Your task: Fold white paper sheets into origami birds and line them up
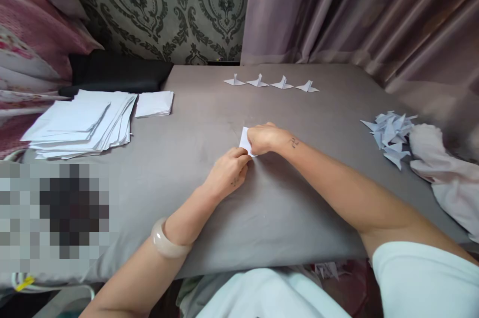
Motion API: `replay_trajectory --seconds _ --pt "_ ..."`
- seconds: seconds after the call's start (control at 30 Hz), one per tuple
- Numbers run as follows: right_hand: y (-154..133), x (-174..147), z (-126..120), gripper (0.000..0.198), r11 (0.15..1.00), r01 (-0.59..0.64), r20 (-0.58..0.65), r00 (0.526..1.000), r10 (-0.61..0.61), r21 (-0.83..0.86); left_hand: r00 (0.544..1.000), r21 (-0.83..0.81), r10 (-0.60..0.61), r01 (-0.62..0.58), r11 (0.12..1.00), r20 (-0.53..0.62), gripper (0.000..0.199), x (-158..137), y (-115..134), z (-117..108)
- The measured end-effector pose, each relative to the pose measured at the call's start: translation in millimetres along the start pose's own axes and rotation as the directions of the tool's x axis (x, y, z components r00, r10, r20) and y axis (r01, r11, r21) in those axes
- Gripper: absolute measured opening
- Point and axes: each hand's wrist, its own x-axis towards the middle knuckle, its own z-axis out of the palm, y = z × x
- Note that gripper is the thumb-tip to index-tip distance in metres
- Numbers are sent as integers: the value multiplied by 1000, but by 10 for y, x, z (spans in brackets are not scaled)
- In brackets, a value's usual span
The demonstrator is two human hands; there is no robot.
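A small piece of folded white paper (244, 139) lies on the grey cloth-covered table, partly covered by both hands. My left hand (229, 170) has its fingers closed at the paper's near edge. From the right, my right hand (267, 138) is curled over the paper, its fingers pressed down along that side. The fingertips of the right hand are mostly hidden. Beyond the hands, several folded paper cranes (258, 81) stand in a row near the table's far edge.
A large stack of white paper (80, 123) lies at the left, beside a smaller stack of paper squares (154, 104). At the right are a pile of folded paper cranes (391, 133) and a crumpled pale cloth (443, 163). A black cushion-like object (119, 71) sits at the back left.
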Motion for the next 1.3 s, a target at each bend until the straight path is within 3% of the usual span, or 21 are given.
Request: replay_trajectory --seconds 0.1,0.17,0.23,0.33,0.63,1.13,1.3 --pt "-4 -20 -14 31 1000 -12 14 1000 12 7 973 -73 -195 187 980 -123 31 19 -22 -110" --pt "-3 -31 -16 30 1000 -11 12 1000 11 11 940 -152 -329 313 938 -93 27 36 -37 -181" --pt "3 -41 -12 28 1000 -4 3 1000 4 17 924 -204 -381 370 907 -19 25 49 -48 -222" --pt "18 -53 -4 25 1000 1 -5 1000 -1 28 925 -202 -378 378 904 36 24 53 -52 -225" --pt "35 -85 -20 22 998 -1 5 1000 1 55 934 -177 -352 357 917 61 15 52 -28 -245" --pt "52 -54 -17 24 998 8 10 1000 -9 61 919 -118 -393 389 914 -11 12 55 -62 -101" --pt "58 -36 -13 25 997 3 5 1000 -3 79 876 -110 -482 480 870 14 8 122 -16 -114"
